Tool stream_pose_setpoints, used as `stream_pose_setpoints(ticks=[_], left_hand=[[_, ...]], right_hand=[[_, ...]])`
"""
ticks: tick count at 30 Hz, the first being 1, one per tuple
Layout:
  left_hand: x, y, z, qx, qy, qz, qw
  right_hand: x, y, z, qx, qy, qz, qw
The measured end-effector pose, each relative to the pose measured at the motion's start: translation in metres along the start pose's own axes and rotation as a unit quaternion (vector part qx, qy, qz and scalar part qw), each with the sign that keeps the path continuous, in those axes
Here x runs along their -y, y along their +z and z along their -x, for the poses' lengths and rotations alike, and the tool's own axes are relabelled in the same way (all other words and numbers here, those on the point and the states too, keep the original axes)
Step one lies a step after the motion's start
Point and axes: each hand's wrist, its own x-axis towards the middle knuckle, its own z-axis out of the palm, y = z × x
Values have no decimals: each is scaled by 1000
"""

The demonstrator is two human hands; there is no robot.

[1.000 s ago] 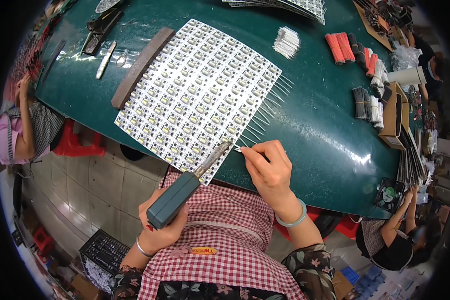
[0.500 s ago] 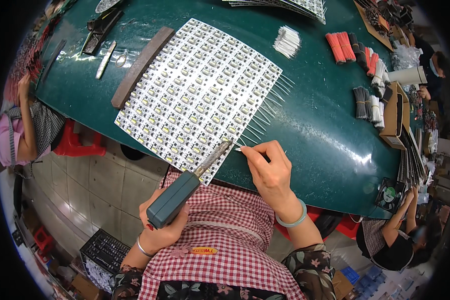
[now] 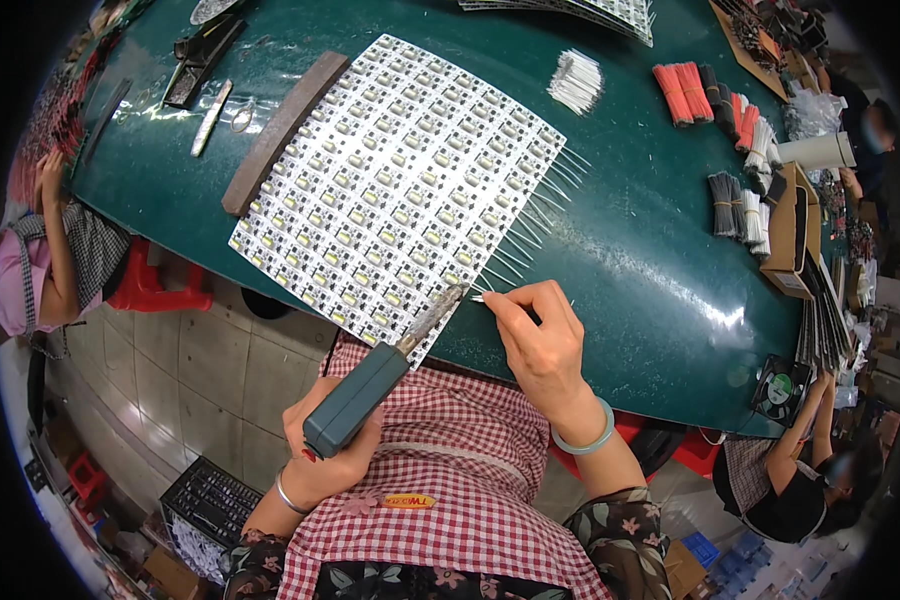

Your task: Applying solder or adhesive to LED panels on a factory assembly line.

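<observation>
Circuit-board panel (image 3: 400,190) lies at the near edge of the green table (image 3: 650,220), a brown bar (image 3: 286,135) apparently bracing its left side. I see the left hand (image 3: 328,462) wrapped around a soldering iron (image 3: 360,397); the right hand (image 3: 542,338) pinches white wire (image 3: 478,298), presumably steadying it.

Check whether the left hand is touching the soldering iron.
Touching. The head view shows the left hand wrapped around the soldering iron at its dark handle, with parts of the hand visible on both sides.
</observation>
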Motion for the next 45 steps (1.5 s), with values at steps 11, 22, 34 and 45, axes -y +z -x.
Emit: stream_pose_setpoints(ticks=[11,22,34,45], left_hand=[[23,0,26,-6,-12,10,1000],[24,2,27,-29,-4,20,999],[12,0,15,-44,21,14,999],[2,-4,8,-6,7,-8,1000]], right_hand=[[0,0,-1,-4,2,-4,1000],[10,-12,6,-45,55,0,997],[26,15,10,-94,66,-34,993],[26,15,8,-86,59,-18,994]])
